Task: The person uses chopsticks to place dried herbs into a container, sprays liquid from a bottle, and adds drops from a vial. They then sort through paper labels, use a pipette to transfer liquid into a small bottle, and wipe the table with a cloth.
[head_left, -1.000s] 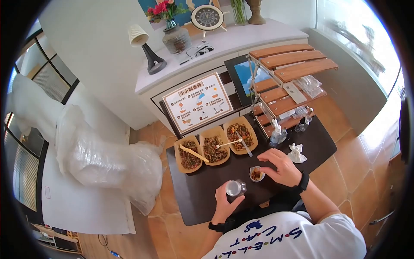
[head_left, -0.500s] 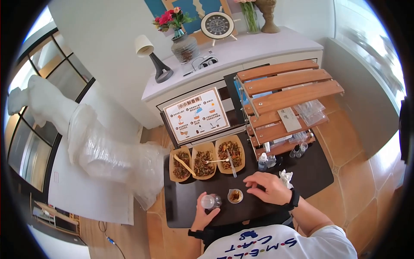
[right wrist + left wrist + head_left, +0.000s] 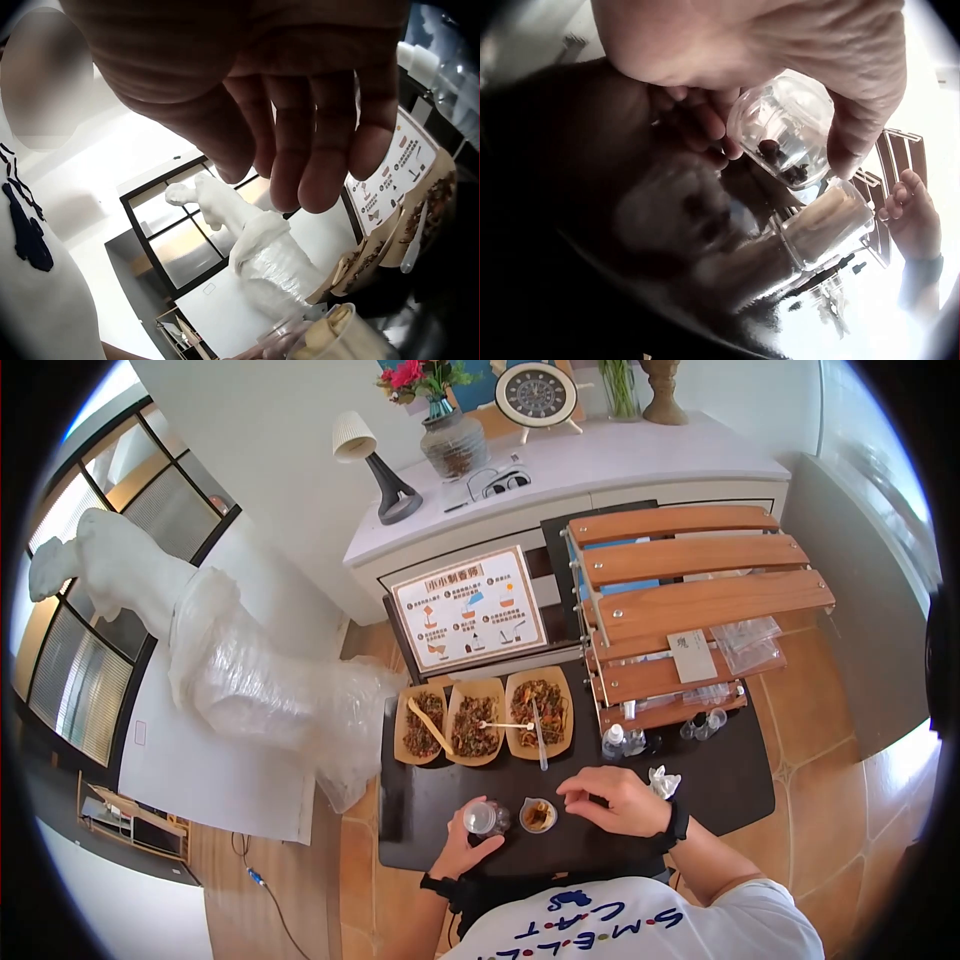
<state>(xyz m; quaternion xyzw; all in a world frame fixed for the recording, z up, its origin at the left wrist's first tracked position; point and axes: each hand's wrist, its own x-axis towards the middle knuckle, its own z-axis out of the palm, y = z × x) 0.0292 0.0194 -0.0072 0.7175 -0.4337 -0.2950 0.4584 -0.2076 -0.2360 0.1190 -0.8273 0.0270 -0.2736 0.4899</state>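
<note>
A clear jar (image 3: 487,818) with dark pieces in its bottom is held upright on the dark table by my left hand (image 3: 462,844); the left wrist view shows fingers and thumb around the jar (image 3: 784,131). Just right of it stands a small clear cup (image 3: 538,816) of yellowish-brown pieces, touched by neither hand. My right hand (image 3: 622,801) hovers right of that cup, its fingers loosely bent and holding nothing. In the right wrist view the fingers (image 3: 319,169) hang above the cup (image 3: 341,337).
Three paper trays (image 3: 478,752) of dried plant bits, with spoons in them, line the table's (image 3: 420,830) back. Small bottles (image 3: 614,742), a crumpled tissue (image 3: 663,782) and a slatted wooden rack (image 3: 700,605) stand at the right. A printed sign (image 3: 468,610) leans behind.
The head view has shifted. My right hand has drawn back a little from the small cup, which it was beside a second ago. My left hand keeps its hold on the jar.
</note>
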